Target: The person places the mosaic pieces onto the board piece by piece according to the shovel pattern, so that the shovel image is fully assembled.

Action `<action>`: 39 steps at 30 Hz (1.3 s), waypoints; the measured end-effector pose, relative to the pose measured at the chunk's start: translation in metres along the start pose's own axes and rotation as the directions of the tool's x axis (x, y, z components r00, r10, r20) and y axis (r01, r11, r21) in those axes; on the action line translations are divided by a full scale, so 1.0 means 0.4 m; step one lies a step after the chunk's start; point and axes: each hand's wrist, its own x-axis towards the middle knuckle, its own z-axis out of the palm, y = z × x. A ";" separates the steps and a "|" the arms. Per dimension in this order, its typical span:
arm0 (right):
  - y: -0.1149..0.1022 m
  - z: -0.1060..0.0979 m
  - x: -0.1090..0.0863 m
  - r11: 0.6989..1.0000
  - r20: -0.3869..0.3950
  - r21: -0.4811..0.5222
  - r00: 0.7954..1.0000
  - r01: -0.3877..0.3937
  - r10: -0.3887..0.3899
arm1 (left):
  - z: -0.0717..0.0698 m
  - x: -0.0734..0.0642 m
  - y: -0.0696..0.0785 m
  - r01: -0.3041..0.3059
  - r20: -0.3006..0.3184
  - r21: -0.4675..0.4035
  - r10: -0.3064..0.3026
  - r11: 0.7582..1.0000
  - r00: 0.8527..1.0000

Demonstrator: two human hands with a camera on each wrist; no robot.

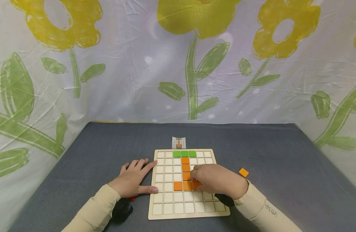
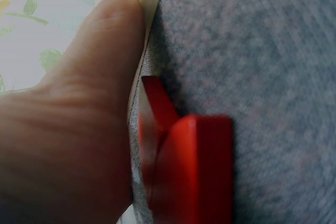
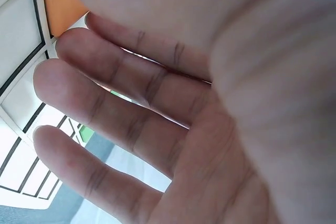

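A pale wooden grid board [image 1: 189, 217] lies flat on the table. Three green tiles [image 1: 185, 154] fill cells of its top row. Below runs a column of orange tiles [image 1: 185, 168], ending in a short orange row. My right hand [image 1: 216, 178] is over the board's right side, thumb and index fingertip at opposite edges of the orange tile [image 1: 196, 185] at that row's right end; its other fingers [image 3: 94, 100] are loosely bent. My left hand [image 1: 132, 177] rests along the left edge, fingers spread, thumb on the rim.
A loose orange tile [image 1: 243, 172] lies right of the board. Behind the board is a small pattern card [image 1: 178, 143]. Red pieces [image 2: 202, 166] lie beside the left wrist, mostly hidden from the head view. A flower-printed cloth [image 1: 137, 64] surrounds the dark table [image 1: 270, 148].
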 end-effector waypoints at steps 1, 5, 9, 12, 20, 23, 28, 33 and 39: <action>0.000 0.000 0.000 1.000 -0.001 -0.002 1.000 0.000 0.000 | -0.004 -0.001 0.003 -0.002 0.003 0.001 0.002 1.000 1.000; 0.001 0.000 -0.001 1.000 -0.004 -0.002 1.000 -0.001 0.001 | -0.013 -0.003 0.010 -0.002 0.013 0.016 0.002 1.000 1.000; 0.002 0.002 0.000 1.000 0.006 0.008 1.000 0.000 0.000 | -0.015 -0.004 0.011 0.001 0.019 0.016 -0.001 1.000 1.000; 0.003 0.001 0.001 1.000 0.017 0.015 1.000 -0.003 0.003 | -0.015 -0.004 0.010 0.001 0.022 0.007 -0.001 1.000 1.000; 0.025 -0.028 -0.013 0.995 0.036 0.082 0.998 -0.048 0.045 | -0.004 0.003 0.004 0.014 0.026 -0.010 -0.014 1.000 1.000; 0.057 -0.051 -0.038 0.991 0.002 0.097 0.996 -0.089 0.089 | -0.003 0.004 0.001 0.024 0.034 -0.005 -0.024 1.000 0.999; 0.134 -0.070 -0.101 0.970 -0.013 0.104 0.975 -0.218 0.220 | -0.002 0.003 0.001 0.036 0.042 -0.007 -0.035 0.999 0.999; 0.213 -0.054 -0.164 0.931 0.058 0.116 0.938 -0.346 0.341 | -0.004 0.004 0.004 0.035 0.048 -0.026 -0.034 0.999 0.998; 0.255 -0.012 -0.217 0.898 0.123 0.180 0.915 -0.402 0.384 | -0.011 0.002 0.005 0.012 0.049 -0.024 -0.011 1.000 0.999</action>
